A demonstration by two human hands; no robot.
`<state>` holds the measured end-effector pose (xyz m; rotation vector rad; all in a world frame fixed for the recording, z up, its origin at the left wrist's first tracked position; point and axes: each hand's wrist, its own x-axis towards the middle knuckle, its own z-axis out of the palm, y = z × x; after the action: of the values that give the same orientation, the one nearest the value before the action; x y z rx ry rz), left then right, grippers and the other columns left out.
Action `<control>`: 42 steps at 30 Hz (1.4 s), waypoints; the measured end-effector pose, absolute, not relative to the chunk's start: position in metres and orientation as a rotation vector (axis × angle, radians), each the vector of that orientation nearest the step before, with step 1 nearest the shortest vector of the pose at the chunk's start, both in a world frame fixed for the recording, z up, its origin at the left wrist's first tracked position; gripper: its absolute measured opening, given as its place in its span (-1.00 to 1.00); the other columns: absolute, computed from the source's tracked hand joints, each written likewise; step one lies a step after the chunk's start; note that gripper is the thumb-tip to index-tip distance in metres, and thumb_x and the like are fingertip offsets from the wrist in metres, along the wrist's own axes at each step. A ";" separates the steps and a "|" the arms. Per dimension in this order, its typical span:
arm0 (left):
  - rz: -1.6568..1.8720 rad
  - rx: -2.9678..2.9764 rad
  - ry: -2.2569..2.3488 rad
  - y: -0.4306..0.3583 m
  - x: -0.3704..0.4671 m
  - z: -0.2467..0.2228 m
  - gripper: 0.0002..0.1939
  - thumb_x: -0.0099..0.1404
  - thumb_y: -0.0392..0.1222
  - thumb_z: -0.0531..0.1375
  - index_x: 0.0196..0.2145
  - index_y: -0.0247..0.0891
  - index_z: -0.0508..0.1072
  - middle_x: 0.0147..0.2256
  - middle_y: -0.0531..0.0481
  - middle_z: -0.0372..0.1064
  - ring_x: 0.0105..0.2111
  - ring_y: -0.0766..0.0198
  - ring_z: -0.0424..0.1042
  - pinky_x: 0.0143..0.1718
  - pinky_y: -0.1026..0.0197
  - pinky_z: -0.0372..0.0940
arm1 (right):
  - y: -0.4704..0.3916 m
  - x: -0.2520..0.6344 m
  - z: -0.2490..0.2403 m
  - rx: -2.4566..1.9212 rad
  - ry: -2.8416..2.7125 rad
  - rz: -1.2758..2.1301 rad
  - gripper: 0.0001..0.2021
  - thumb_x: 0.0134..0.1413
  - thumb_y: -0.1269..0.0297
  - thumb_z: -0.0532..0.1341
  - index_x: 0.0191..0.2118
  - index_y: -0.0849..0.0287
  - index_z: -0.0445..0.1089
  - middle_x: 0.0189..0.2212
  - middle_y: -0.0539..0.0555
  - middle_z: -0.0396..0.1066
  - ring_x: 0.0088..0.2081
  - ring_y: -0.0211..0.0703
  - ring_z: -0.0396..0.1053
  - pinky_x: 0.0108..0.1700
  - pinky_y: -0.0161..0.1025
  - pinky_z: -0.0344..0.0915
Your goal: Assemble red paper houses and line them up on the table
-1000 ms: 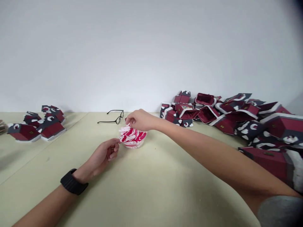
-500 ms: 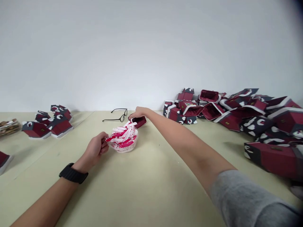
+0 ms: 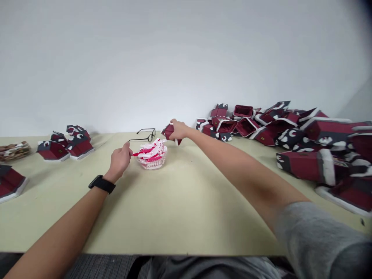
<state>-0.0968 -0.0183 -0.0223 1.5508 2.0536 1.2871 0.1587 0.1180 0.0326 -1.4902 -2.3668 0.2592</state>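
Hidden: small maroon house (image 3: 166, 131) partly behind right hand (image 3: 180, 130), 1 o'clock from clear bowl (image 3: 152, 165) | Cut off: second house (image 3: 11, 183) at left edge, 9 o'clock | Right fingers: closed around small maroon house | Left hand (image 3: 119, 161): fingers curled against red packet (image 3: 137, 154), bowl's 9 o'clock; cannot tell whether pinching

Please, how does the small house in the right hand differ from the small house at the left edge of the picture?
The held house is tilted in the right hand; the left-edge house stands upright on the table. The hand partly covers the held house, while the picture's edge cuts off the left-edge house. Both show dark red.
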 end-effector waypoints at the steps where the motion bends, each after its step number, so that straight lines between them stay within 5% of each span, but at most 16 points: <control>1: 1.331 1.558 2.118 -0.020 -0.097 -0.020 -0.50 0.40 0.14 -0.08 -0.56 -0.18 0.32 -0.64 -0.03 0.22 -0.55 0.15 0.25 -0.44 0.11 0.09 | 0.109 0.171 0.034 -1.428 -2.311 0.267 0.03 -0.17 0.26 0.45 0.42 0.25 0.00 0.21 0.37 0.37 0.15 0.21 0.41 0.07 -0.06 0.42; 4: 1.531 1.656 2.199 -0.028 -0.095 -0.011 -0.49 0.43 0.08 -0.05 -0.59 -0.20 0.31 -0.59 -0.06 0.27 -0.45 0.13 0.30 -0.35 0.10 0.07 | 0.069 0.213 0.038 -1.180 -2.010 0.621 0.03 -0.21 0.38 0.41 0.42 0.20 -0.02 0.15 0.28 0.44 0.05 0.13 0.48 0.04 -0.07 0.45; 8: 1.804 1.881 2.052 -0.037 -0.082 0.013 -0.57 0.44 0.03 -0.04 -0.53 -0.20 0.28 -0.57 0.02 0.20 -0.45 0.20 0.24 -0.35 0.14 0.06 | 0.002 0.270 0.035 -0.813 -1.632 1.351 -0.46 0.11 0.20 0.14 0.21 0.22 0.28 0.07 0.27 0.51 0.06 0.12 0.50 0.04 0.00 0.47; 11: 1.592 2.154 1.961 -0.032 -0.069 0.035 -0.70 0.33 0.02 0.08 -0.46 -0.19 0.38 -0.53 0.03 0.30 -0.44 0.20 0.26 -0.36 0.17 0.09 | -0.034 0.296 0.026 -0.588 -1.467 1.520 -0.54 0.11 0.22 0.06 0.12 0.19 0.36 0.10 0.25 0.51 0.12 0.13 0.47 0.10 0.08 0.45; 16: 1.237 2.438 1.798 -0.015 -0.056 0.051 -0.72 0.24 0.02 0.16 -0.29 -0.18 0.57 -0.26 -0.05 0.57 -0.30 0.12 0.44 -0.22 0.18 0.22 | -0.056 0.311 0.023 -0.591 -1.425 1.514 -0.59 0.05 0.29 0.10 0.03 0.21 0.41 0.08 0.24 0.53 0.12 0.10 0.47 0.13 0.06 0.43; 23: 1.181 2.433 1.826 -0.014 -0.066 0.030 -0.69 0.22 -0.07 0.14 -0.23 -0.18 0.64 -0.15 -0.08 0.62 -0.22 0.08 0.50 -0.18 0.18 0.30 | -0.053 0.338 -0.005 -0.719 -1.235 1.418 -0.75 0.10 0.20 0.21 -0.10 0.13 0.42 0.02 0.19 0.57 0.10 0.13 0.49 0.10 0.04 0.46; 28: 0.997 2.445 1.758 -0.015 -0.071 0.025 -0.62 0.25 0.07 0.17 -0.14 -0.15 0.65 -0.01 -0.08 0.59 -0.01 0.04 0.49 -0.02 0.17 0.30 | -0.039 0.345 -0.019 -0.700 -1.074 1.395 -0.73 0.08 0.19 0.27 -0.08 0.07 0.40 -0.02 0.13 0.58 0.10 0.09 0.48 0.07 0.05 0.47; 37: 0.803 2.405 1.871 -0.024 -0.052 0.020 -0.74 0.18 -0.01 0.23 -0.29 -0.12 0.67 -0.21 -0.02 0.63 -0.26 0.07 0.52 -0.24 0.16 0.23 | -0.040 0.337 -0.025 -0.797 -1.196 1.382 -0.64 0.10 0.12 0.26 0.00 0.11 0.43 0.06 0.17 0.55 0.10 0.10 0.50 0.06 0.01 0.48; 42: 0.979 2.453 1.737 -0.028 -0.043 0.019 -0.67 0.27 0.12 0.22 -0.25 -0.15 0.62 -0.15 -0.03 0.61 -0.15 0.08 0.51 -0.15 0.18 0.23 | -0.040 0.336 -0.024 -0.777 -1.140 1.453 -0.67 0.10 0.16 0.26 -0.02 0.15 0.45 0.05 0.18 0.56 0.09 0.10 0.50 0.08 -0.01 0.46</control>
<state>-0.0428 -0.0284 0.0192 2.4530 1.7366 0.9795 0.3363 -0.0403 -0.0241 -0.7765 -1.1404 1.4528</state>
